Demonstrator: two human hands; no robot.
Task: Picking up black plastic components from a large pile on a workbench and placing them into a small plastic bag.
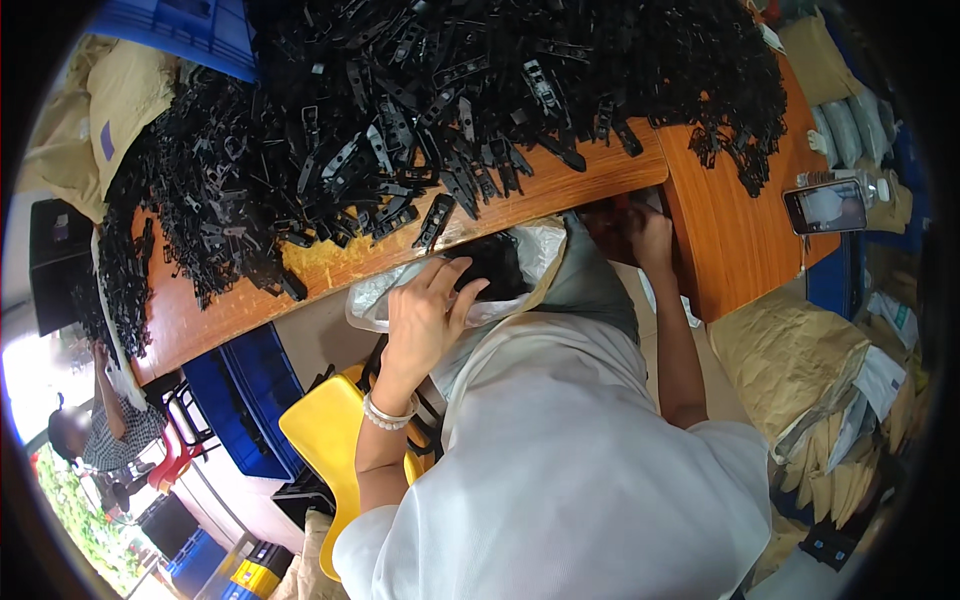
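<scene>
A bag with a white lining (545,250) lies open at my lap, under the table's front edge, with black plastic parts (490,265) inside. My left hand (425,310) is at the bag's near left rim, its fingers curved and apart, and nothing shows between them. Off to the right, my right hand (650,238) reaches into a dark gap below the tabletop. Its fingers are mostly in shadow, so what they touch is hidden. A large heap of black plastic clip-like parts (400,130) covers much of the wooden table (340,285) in front of me.
A blue crate (190,35) stands at the far left. A phone (826,207) sits by the table's right side. Brown paper sacks (790,360) are stacked at right. To the left are a yellow chair (325,430), blue bins (240,400) and another person (115,430).
</scene>
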